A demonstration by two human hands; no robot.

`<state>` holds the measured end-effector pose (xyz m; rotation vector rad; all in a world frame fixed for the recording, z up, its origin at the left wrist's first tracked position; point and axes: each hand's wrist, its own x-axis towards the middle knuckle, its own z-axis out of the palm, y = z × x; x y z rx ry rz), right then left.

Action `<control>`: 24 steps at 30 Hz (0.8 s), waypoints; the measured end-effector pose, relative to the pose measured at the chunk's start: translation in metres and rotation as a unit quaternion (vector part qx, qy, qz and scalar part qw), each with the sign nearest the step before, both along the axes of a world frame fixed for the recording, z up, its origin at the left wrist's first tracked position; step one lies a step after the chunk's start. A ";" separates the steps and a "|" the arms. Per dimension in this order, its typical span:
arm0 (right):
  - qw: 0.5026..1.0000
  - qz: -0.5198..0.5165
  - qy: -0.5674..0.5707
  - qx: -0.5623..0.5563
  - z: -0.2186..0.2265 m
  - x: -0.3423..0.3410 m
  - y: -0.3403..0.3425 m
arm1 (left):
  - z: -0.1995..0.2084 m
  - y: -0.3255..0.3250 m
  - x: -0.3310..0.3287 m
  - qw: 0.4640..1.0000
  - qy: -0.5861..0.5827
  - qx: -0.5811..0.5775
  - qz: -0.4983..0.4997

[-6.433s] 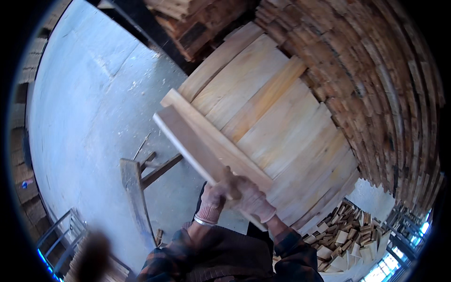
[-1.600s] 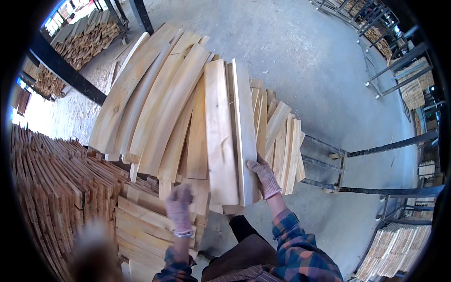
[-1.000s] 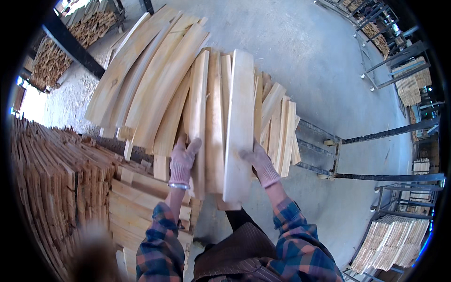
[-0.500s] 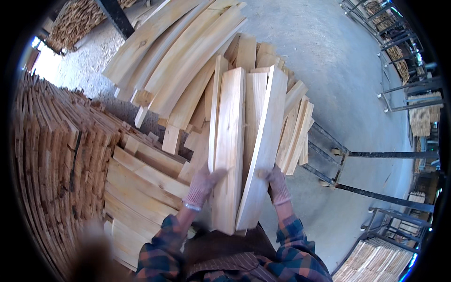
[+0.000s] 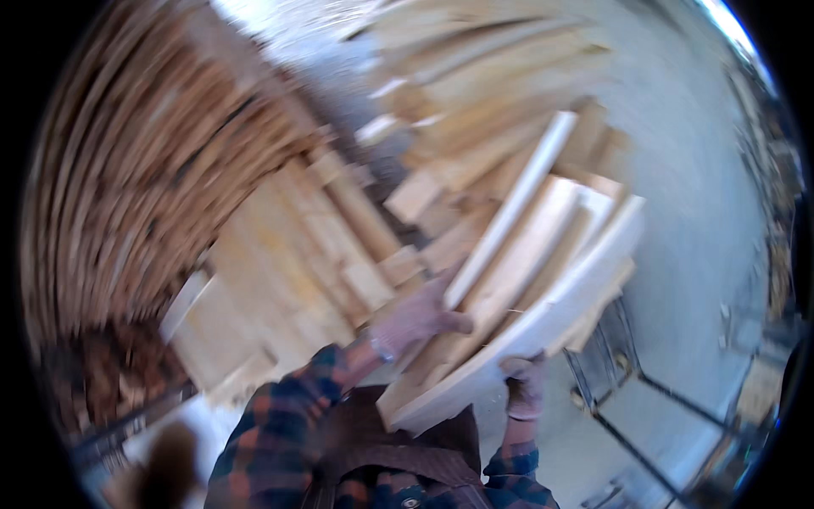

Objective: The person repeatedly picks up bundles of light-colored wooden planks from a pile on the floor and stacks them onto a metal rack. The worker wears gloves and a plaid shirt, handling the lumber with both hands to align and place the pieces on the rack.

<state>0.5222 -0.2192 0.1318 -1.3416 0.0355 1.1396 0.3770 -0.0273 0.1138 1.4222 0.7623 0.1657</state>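
A bundle of several pale wooden boards (image 5: pixel 543 318) stretches away from my waist toward the far right. My left hand (image 5: pixel 417 317), in a pinkish knit glove, grips its left side, with the thumb over the boards. Gloved too, my right hand (image 5: pixel 524 386) holds the outer right board from the side, thumb on its top edge. Beneath and beyond the bundle lies a pile of loose pale boards (image 5: pixel 466 165), smeared by motion. The undersides of the held boards and most of my fingers are hidden.
At the left rises a tall stack of rough brown boards (image 5: pixel 161 161). Between it and me sits a lower stack of pale planks (image 5: pixel 263 263). A dark metal frame (image 5: pixel 604 356) stands on the grey floor (image 5: pixel 687 254) at the right.
My view has turned left, so the stacks appear shifted and blurred. The boards in my hands now slant to the far right, where before they pointed nearly straight ahead. Both hands still hold them.
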 end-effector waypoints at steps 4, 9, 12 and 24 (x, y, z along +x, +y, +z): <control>0.980 0.072 -0.183 0.040 0.018 -0.034 0.025 | 0.039 0.014 -0.056 0.990 -0.085 0.097 0.052; 0.924 0.221 -0.280 0.136 0.042 -0.098 0.085 | 0.098 0.024 -0.168 0.959 -0.058 0.190 0.201; 0.889 0.318 -0.288 0.157 0.013 -0.116 0.116 | 0.099 0.029 -0.230 0.926 -0.011 0.249 0.285; 0.506 0.665 -0.513 0.197 -0.068 -0.206 0.212 | -0.180 -0.018 -0.343 0.810 -0.420 -0.152 0.382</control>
